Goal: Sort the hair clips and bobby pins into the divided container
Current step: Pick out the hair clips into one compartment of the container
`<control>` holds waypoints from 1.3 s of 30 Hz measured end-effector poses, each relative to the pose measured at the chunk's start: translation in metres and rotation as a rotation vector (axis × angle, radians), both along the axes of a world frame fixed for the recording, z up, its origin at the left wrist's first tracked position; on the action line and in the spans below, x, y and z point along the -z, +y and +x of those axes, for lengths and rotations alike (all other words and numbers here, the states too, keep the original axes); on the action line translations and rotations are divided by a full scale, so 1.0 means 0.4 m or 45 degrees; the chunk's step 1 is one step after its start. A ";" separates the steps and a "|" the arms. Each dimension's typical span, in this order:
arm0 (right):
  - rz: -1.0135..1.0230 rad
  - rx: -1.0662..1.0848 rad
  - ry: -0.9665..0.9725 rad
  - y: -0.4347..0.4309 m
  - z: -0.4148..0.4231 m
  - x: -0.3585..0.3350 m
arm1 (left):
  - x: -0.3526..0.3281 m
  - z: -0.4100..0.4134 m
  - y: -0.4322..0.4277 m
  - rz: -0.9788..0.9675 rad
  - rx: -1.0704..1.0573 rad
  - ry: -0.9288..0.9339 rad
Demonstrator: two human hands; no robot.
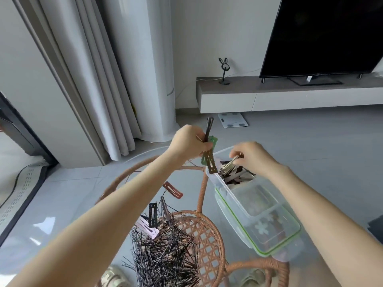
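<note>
Left hand (pixel 187 141) clenched on green and brown snap clips (pixel 209 157); right hand (pixel 251 156) pinching silver clip (pixel 228 165) over clear divided plastic container (pixel 267 220), 12 o'clock compartment. Lower before letting go.

Clear green-rimmed divided container (pixel 267 228): far compartment holds hair clips (pixel 236 176); black bobby pins (pixel 165 253) heaped beside.

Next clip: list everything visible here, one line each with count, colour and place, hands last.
Clear plastic divided container: one, green-sealed, table right; far compartment holds clips.
Loose black bobby pins: large pile, table near centre.
Flat snap clips: several, black, red, pink, atop the pile.
Round glass-topped rattan table: one, tan.
Black television: one, on the low white-and-grey stand.
White bathroom scale: one, on the floor.
Left hand: grips green and brown clips.
Right hand: pinches a silver clip over the far compartment.
</note>
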State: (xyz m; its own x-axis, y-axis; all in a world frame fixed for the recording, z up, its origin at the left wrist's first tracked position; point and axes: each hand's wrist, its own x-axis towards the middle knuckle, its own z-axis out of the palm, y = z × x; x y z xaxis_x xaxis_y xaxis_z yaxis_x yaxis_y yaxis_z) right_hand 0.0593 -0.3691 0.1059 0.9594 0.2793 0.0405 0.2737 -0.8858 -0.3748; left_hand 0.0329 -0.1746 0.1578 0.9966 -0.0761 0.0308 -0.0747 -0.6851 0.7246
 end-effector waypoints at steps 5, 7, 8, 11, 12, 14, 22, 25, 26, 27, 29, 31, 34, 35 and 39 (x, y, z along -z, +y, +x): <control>0.363 0.144 0.002 -0.035 0.020 0.034 | 0.035 0.048 -0.111 -0.049 -0.052 -0.152; 0.409 0.309 -0.119 -0.069 0.015 0.037 | 0.055 0.060 -0.137 -0.016 -0.037 -0.146; 0.435 0.403 -0.151 -0.088 0.009 0.038 | 0.066 0.064 -0.145 0.035 -0.011 -0.117; 0.541 0.576 -0.217 -0.127 -0.010 0.037 | 0.096 0.068 -0.161 0.391 0.257 0.062; 0.561 0.588 -0.231 -0.129 -0.018 0.031 | 0.103 0.066 -0.161 0.450 0.341 0.122; 0.547 0.577 -0.253 -0.114 -0.037 0.007 | 0.105 0.062 -0.149 0.420 0.419 0.189; 0.515 0.047 -0.174 0.135 -0.113 -0.051 | 0.049 0.019 0.113 0.408 0.073 0.108; 0.197 -0.288 0.051 0.248 -0.104 0.002 | 0.092 -0.026 0.240 0.656 0.008 0.284; 0.095 -0.353 0.101 0.278 -0.093 0.024 | 0.111 -0.046 0.270 0.713 0.024 0.348; 0.011 -0.396 0.135 0.306 -0.079 0.045 | 0.130 -0.068 0.295 0.724 0.030 0.425; -0.120 -0.453 0.205 0.357 -0.046 0.075 | 0.171 -0.111 0.331 0.651 0.009 0.554; -0.211 -0.499 0.296 0.402 -0.013 0.098 | 0.208 -0.141 0.345 0.631 -0.019 0.568; -0.346 -0.482 0.367 0.443 0.030 0.129 | 0.248 -0.160 0.328 0.617 -0.023 0.526; -0.362 -0.473 0.365 0.447 0.037 0.137 | 0.256 -0.161 0.316 0.571 -0.016 0.536; -0.276 -0.413 0.212 0.435 0.039 0.153 | 0.268 -0.156 0.276 0.558 -0.011 0.537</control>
State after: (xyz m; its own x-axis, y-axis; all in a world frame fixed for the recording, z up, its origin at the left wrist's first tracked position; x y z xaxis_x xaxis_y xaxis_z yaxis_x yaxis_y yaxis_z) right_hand 0.0750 -0.1950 0.0446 0.8086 0.5531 -0.2005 0.5030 -0.8267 -0.2520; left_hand -0.0294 -0.0643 0.0505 0.9167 0.0157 -0.3992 0.1642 -0.9257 0.3407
